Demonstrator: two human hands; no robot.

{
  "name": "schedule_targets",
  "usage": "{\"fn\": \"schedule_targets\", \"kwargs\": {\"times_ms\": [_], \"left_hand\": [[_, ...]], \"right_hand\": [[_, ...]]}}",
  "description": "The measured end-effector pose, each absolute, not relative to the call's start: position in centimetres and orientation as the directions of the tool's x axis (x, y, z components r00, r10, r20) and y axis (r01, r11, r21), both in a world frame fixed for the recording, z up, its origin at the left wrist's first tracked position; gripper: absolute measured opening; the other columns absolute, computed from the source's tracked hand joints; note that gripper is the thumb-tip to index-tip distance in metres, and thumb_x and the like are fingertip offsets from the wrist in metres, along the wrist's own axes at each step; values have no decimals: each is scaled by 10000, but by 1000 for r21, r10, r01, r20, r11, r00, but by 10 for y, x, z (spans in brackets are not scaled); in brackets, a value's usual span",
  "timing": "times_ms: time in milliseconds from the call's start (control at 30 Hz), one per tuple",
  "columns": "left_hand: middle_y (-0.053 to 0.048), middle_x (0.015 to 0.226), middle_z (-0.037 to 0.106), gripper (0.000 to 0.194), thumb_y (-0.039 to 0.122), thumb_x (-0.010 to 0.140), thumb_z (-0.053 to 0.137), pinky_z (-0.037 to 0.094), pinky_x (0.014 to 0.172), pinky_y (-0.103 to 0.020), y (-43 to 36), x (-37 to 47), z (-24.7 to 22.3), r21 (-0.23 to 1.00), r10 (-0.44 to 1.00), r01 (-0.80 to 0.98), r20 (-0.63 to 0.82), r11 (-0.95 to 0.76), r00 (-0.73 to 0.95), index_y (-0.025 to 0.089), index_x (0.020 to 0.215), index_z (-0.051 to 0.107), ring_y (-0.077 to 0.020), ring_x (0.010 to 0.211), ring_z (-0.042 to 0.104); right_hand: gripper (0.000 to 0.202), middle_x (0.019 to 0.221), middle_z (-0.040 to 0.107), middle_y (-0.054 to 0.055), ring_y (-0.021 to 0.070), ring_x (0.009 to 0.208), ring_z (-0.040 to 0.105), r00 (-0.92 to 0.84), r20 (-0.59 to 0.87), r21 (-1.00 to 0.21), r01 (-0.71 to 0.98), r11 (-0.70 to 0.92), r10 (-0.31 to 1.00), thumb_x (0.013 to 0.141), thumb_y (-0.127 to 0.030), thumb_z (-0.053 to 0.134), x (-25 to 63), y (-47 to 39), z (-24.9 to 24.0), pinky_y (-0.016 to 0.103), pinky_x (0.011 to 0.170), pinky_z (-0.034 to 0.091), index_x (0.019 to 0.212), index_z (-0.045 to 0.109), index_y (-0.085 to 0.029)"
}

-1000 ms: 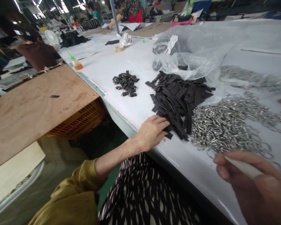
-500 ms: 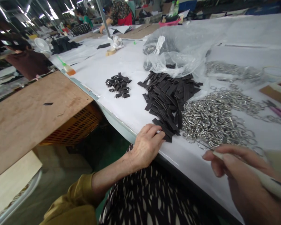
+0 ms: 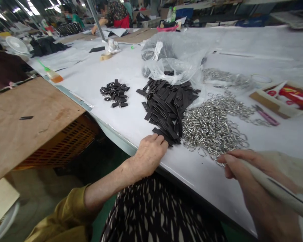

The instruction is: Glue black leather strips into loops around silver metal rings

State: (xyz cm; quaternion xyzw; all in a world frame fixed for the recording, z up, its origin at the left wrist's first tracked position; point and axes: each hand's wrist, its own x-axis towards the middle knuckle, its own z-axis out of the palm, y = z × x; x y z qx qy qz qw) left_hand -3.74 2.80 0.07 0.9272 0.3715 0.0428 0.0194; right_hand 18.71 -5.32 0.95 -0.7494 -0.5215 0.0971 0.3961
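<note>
My left hand (image 3: 151,153) rests at the table's front edge with curled fingers on the near end of a pile of black strips (image 3: 164,104); what its fingertips pinch, if anything, is hidden. In my right hand (image 3: 252,181) lies a white pen-like tool (image 3: 275,190), its tip end at the near edge of a heap of silver metal rings (image 3: 209,124). Left of the strips sits a small cluster of black pieces with metal rings (image 3: 114,94).
A clear plastic bag (image 3: 176,50) lies behind the strips. To the right are purple-handled scissors (image 3: 267,117) and a cardboard box (image 3: 275,105). A bottle of orange liquid (image 3: 54,76) lies at the left edge, beside a wooden board (image 3: 35,124). People sit in the background.
The view has turned right, so the table's contents appear further left and more of the box shows. My right hand's fingertips are now at the rings' near edge.
</note>
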Motion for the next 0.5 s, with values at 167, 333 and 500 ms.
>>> {"fn": "schedule_targets", "kwargs": {"times_ms": [167, 333, 500], "left_hand": [[-42, 861, 641, 245, 124, 869, 399, 481, 736, -282, 14, -39, -6, 616, 874, 636, 203, -464, 441, 176, 975, 613, -154, 785, 581], [-3, 786, 672, 209, 250, 873, 467, 487, 696, -220, 5, -21, -2, 935, 947, 339, -12, -104, 322, 187, 933, 658, -135, 726, 607], [-15, 774, 707, 241, 397, 736, 648, 513, 722, -201, 1, -8, -6, 970, 940, 210, -181, 122, 289, 185, 843, 691, -178, 761, 652]], "right_hand": [[260, 596, 596, -13, 125, 471, 527, 299, 294, -648, 761, -41, 908, 842, -433, 519, 190, -51, -1, 245, 483, 429, 941, 631, -219], [165, 699, 616, 12, 133, 569, 542, 126, 489, -381, 921, 82, 863, 860, -306, 521, 191, -45, -4, 242, 540, 404, 929, 609, -185], [203, 626, 587, 24, 164, 588, 518, -153, 655, 30, 984, 178, 740, 787, -55, 448, 166, -32, -20, 270, 544, 374, 730, 582, -196]]}}
